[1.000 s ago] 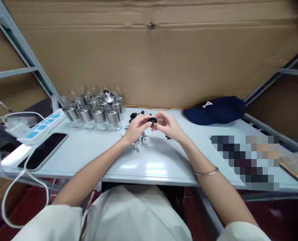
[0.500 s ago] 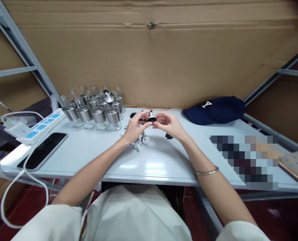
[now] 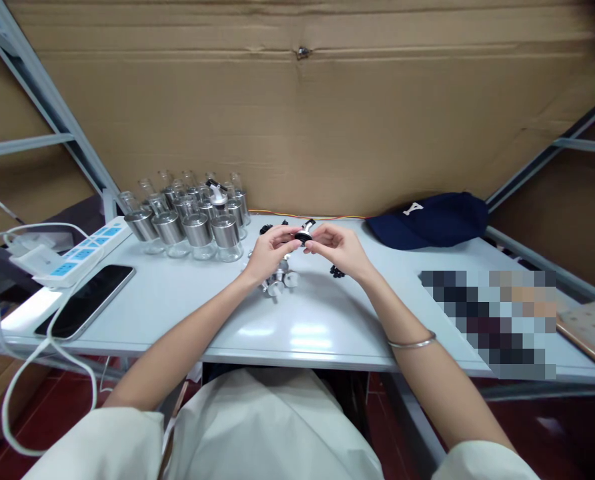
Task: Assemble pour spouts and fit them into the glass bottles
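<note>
Above the surface (image 3: 327,320), the left hand (image 3: 270,253) and right hand (image 3: 338,250) pinch a small pourer (image 3: 304,236), fingers nearly closed around it, probably so it turns easily; exact fingertip contact is too small to judge. A second ago its dark underside showed; now its spout (image 3: 309,225) leans up and right.

Hands (image 3: 339,249) partly hide what seems a spout (image 3: 305,235).

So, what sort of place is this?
Probably a small work booth, perhaps in a workshop: a pale table stands before a brown cardboard panel, glass-and-metal bottles are grouped on it, and loose silver parts lie near the person's left hand.
</note>
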Available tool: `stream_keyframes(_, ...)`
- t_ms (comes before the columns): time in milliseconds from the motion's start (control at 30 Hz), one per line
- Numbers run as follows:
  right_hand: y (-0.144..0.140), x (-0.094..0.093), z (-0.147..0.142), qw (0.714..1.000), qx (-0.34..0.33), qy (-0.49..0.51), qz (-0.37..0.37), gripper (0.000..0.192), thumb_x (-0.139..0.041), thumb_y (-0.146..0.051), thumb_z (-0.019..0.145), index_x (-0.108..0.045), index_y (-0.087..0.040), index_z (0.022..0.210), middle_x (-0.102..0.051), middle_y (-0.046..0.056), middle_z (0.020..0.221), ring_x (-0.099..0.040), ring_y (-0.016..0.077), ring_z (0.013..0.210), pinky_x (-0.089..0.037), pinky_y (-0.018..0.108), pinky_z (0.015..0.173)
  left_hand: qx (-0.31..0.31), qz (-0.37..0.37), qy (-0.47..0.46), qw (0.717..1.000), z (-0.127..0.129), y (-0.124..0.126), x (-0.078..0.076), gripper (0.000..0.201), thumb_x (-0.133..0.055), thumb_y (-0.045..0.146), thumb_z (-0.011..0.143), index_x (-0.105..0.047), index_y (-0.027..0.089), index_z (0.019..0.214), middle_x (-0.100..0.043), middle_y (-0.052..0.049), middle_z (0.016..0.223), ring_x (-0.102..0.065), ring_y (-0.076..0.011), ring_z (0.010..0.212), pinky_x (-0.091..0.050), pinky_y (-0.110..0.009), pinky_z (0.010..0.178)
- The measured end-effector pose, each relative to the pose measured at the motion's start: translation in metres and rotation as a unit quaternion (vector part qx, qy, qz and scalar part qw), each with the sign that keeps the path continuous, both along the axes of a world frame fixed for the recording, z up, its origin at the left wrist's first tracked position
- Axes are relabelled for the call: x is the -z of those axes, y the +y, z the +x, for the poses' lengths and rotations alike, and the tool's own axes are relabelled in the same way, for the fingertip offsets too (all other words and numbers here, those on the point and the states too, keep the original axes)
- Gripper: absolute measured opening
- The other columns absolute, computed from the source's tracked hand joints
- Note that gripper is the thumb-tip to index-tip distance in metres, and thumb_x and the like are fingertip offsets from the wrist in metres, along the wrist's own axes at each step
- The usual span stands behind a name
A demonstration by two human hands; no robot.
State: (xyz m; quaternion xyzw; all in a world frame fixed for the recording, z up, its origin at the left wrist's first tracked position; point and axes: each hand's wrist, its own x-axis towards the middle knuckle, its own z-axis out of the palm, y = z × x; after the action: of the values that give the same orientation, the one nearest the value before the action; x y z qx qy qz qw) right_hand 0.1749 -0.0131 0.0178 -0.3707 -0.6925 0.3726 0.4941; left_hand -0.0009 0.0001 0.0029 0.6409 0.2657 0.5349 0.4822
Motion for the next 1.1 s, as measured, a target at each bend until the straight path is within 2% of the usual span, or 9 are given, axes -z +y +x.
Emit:
stream_keyframes(167, 0.001, -0.002, -0.004, 0.995, -0.028, 0.092, 0.002, 0.033, -0.076, -0.039, 0.066, -0.052, -0.022, 0.079, -0.062, -0.001, 0.084, -0.061, 0.0135, 0.072, -0.053, 0.028, 0.064, -0.021, 0.040, 0.005, 0.999, 0.000, -0.003, -0.003, 0.027, -0.071, 0.025, 0.069, -0.069, 0.017, 0.095, -0.057, -0.007, 0.104, -0.058, -0.0171, 0.096, -0.052, -0.027, 0.077)
stream_keyframes(367, 0.001, 0.000, -0.004, 0.997, -0.052, 0.053, -0.020, 0.031, -0.076, -0.039, 0.067, -0.066, -0.020, 0.090, -0.067, 0.005, 0.099, -0.063, 0.0168, 0.083, -0.054, 0.034, 0.079, -0.038, 0.027, -0.004, 0.999, 0.003, -0.004, -0.001, 0.033, -0.074, 0.022, 0.064, -0.062, 0.016, 0.094, -0.059, -0.006, 0.096, -0.059, -0.0170, 0.092, -0.053, -0.027, 0.073)
stream_keyframes(533, -0.002, -0.001, -0.006, 0.996, -0.042, 0.069, -0.027, 0.036, -0.081, -0.039, 0.061, -0.065, -0.019, 0.086, -0.069, 0.005, 0.093, -0.065, 0.0195, 0.086, -0.054, 0.037, 0.082, -0.032, 0.015, -0.019, 0.999, 0.004, -0.004, 0.001, 0.033, -0.074, 0.022, 0.064, -0.053, 0.016, 0.089, -0.061, -0.004, 0.091, -0.061, -0.0155, 0.091, -0.051, -0.026, 0.076)
stream_keyframes(700, -0.001, -0.001, -0.008, 0.997, -0.035, 0.069, -0.016, 0.036, -0.079, -0.044, 0.061, -0.059, -0.019, 0.078, -0.069, 0.007, 0.095, -0.066, 0.0199, 0.090, -0.054, 0.038, 0.084, -0.059, 0.123, 0.080, 0.987, -0.001, -0.002, -0.005, 0.029, -0.069, 0.027, 0.072, -0.055, 0.016, 0.095, -0.058, -0.007, 0.100, -0.059, -0.0158, 0.092, -0.051, -0.025, 0.072)
stream_keyframes(800, 0.000, -0.002, -0.006, 0.998, -0.022, 0.065, 0.000, 0.036, -0.077, -0.045, 0.063, -0.059, -0.020, 0.079, -0.069, 0.008, 0.101, -0.064, 0.0215, 0.098, -0.053, 0.038, 0.087, -0.173, 0.255, 0.130, 0.943, -0.017, -0.001, -0.024, 0.023, -0.062, 0.029, 0.078, -0.056, 0.019, 0.099, -0.054, -0.008, 0.108, -0.053, -0.0184, 0.104, -0.049, -0.027, 0.076)
stream_keyframes(867, 0.001, -0.002, -0.005, 0.998, -0.005, 0.052, 0.016, 0.035, -0.076, -0.045, 0.065, -0.062, -0.020, 0.085, -0.069, 0.008, 0.102, -0.064, 0.0219, 0.099, -0.053, 0.038, 0.087, -0.314, 0.305, 0.123, 0.890, -0.034, 0.001, -0.039, 0.019, -0.055, 0.027, 0.083, -0.054, 0.020, 0.101, -0.051, -0.008, 0.112, -0.049, -0.0194, 0.111, -0.048, -0.030, 0.083)
stream_keyframes(933, 0.000, -0.003, -0.003, 0.999, 0.013, 0.036, 0.028, 0.034, -0.074, -0.043, 0.068, -0.066, -0.020, 0.091, -0.069, 0.008, 0.103, -0.065, 0.0217, 0.097, -0.053, 0.037, 0.086, -0.470, 0.289, 0.119, 0.825, -0.056, 0.005, -0.052, 0.020, -0.048, 0.022, 0.086, -0.050, 0.020, 0.106, -0.046, -0.009, 0.119, -0.044, -0.0202, 0.118, -0.044, -0.034, 0.091)
stream_keyframes(1000, 0.000, -0.003, -0.003, 0.999, 0.025, 0.027, 0.035, 0.032, -0.073, -0.041, 0.070, -0.069, -0.020, 0.094, -0.070, 0.008, 0.102, -0.065, 0.0216, 0.095, -0.052, 0.038, 0.087, -0.583, 0.259, 0.111, 0.762, -0.079, 0.012, -0.058, 0.027, -0.044, 0.016, 0.085, -0.044, 0.019, 0.112, -0.042, -0.010, 0.123, -0.041, -0.0206, 0.122, -0.038, -0.037, 0.099)
stream_keyframes(1100, 0.000, -0.003, -0.003, 0.998, 0.036, 0.028, 0.041, 0.028, -0.072, -0.038, 0.070, -0.071, -0.021, 0.092, -0.071, 0.007, 0.101, -0.065, 0.0217, 0.094, -0.052, 0.038, 0.088, -0.642, 0.224, 0.125, 0.723, -0.107, 0.025, -0.056, 0.032, -0.048, 0.011, 0.080, -0.043, 0.016, 0.111, -0.043, -0.012, 0.121, -0.040, -0.0212, 0.121, -0.029, -0.039, 0.108)
